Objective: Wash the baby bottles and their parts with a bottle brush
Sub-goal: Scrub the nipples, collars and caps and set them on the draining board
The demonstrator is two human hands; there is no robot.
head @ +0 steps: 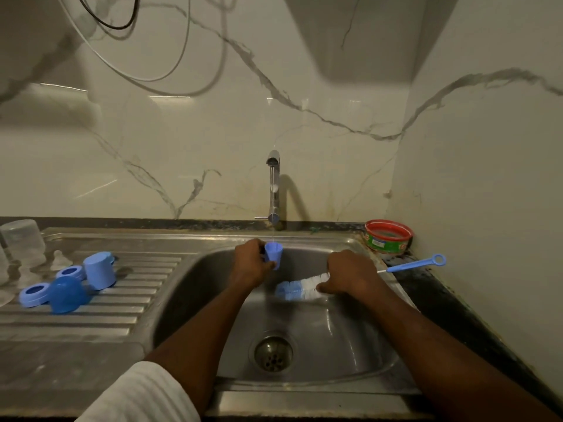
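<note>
My left hand [251, 264] grips a small blue bottle cap [273, 254], mouth up, under a thin stream of water from the tap [274, 184]. My right hand [350, 277] grips the bottle brush [300, 288] just behind its blue and white bristles; the blue handle [417, 264] with its ring end sticks out to the right over the counter. Both hands are over the steel sink basin [350, 345]. On the draining board [91, 321] lie several blue caps and collars [65, 295], a blue cap [100, 270], clear teats [60, 259] and a clear bottle [23, 240] upside down.
A red and green round tub [388, 236] stands at the back right corner. The dark counter edge [451, 303] runs along the sink's right side. The drain [273, 352] lies in the basin's front middle. Marble walls close in behind and to the right.
</note>
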